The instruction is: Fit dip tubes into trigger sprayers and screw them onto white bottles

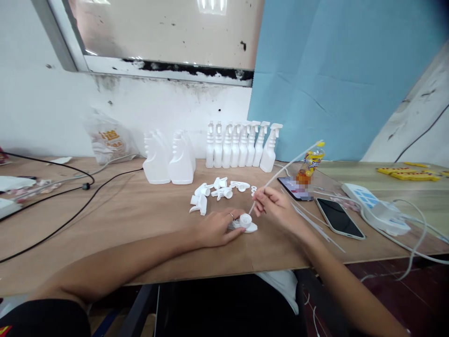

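My left hand rests on the table with its fingers closed around a white trigger spray head, whose round collar faces up. Pinched in my right hand is a long thin white tube, slanting up to the right. Its lower end comes down close to the collar; whether it enters cannot be made out. Several loose spray heads lie just beyond my hands, with small white rings next to them. More thin tubes lie on the table right of my right hand.
White spray bottles stand in a row at the back, beside larger jugs without heads. To the right are a drink bottle, a phone and a power strip with cables. Black cables cross the left side.
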The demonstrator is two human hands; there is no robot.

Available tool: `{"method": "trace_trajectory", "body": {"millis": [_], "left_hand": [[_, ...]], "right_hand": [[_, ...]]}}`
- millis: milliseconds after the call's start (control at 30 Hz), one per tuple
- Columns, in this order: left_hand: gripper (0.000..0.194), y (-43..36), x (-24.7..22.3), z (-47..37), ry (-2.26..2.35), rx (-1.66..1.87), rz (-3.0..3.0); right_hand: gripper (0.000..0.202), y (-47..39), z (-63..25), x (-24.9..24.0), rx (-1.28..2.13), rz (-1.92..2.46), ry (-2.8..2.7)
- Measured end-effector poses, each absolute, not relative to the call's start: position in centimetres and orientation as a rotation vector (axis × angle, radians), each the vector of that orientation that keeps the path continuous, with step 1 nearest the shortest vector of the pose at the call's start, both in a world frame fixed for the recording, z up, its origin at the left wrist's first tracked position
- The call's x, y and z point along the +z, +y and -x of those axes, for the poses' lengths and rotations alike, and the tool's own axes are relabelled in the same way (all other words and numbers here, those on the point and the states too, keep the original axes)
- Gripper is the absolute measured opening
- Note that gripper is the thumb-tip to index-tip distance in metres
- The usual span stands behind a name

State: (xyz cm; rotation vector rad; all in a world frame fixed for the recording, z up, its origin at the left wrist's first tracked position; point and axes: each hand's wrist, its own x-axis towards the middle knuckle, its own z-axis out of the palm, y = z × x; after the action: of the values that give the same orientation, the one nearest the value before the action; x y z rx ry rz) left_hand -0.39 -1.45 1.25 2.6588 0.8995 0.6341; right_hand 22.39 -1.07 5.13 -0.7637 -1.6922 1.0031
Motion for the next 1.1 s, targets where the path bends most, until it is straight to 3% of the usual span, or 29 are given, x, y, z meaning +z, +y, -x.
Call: {"method": "trace_trajectory", "body": {"millis": [1100], "left_hand": [[0.044, -1.1, 0.9, 0.4, 0.837, 0.655, -2.663]], "right_hand": [[0.031, -2.5, -21.4, 4.1, 0.719, 0.910, -2.006]]}}
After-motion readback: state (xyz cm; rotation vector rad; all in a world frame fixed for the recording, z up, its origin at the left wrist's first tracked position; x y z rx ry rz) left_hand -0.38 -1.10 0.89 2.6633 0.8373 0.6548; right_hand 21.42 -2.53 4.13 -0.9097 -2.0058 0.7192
